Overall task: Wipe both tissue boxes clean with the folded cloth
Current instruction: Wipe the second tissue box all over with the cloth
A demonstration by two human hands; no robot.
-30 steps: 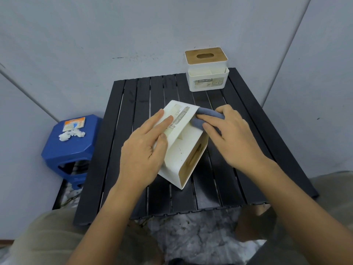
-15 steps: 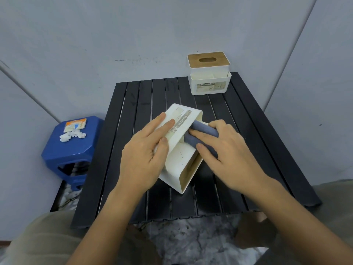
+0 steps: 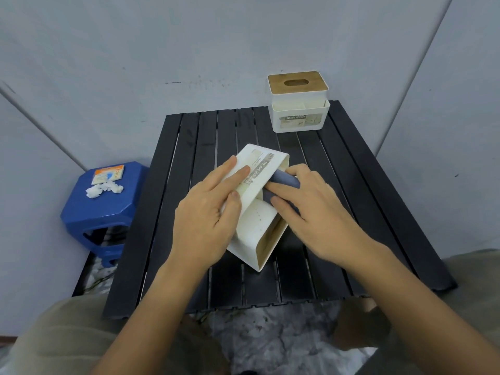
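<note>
The near tissue box point(image 3: 257, 212) is lying tipped on its side in the middle of the black counter point(image 3: 189, 147), and the words "TISSUE HO" are showing on its label before the blue cloth point(image 3: 284, 182) is covering the rest. The left hand point(image 3: 208, 212) is resting flat on the box with straight fingers, while the right hand point(image 3: 311, 212) is curling its fingers around the folded cloth and pressing it on the box. The far tissue box point(image 3: 299, 102), also reading "TISSUE HO", is standing upright at the back, and a blue stool point(image 3: 100, 209) with a small packet point(image 3: 108, 174) and white scraps point(image 3: 104, 189) is sitting beside the counter.
</note>
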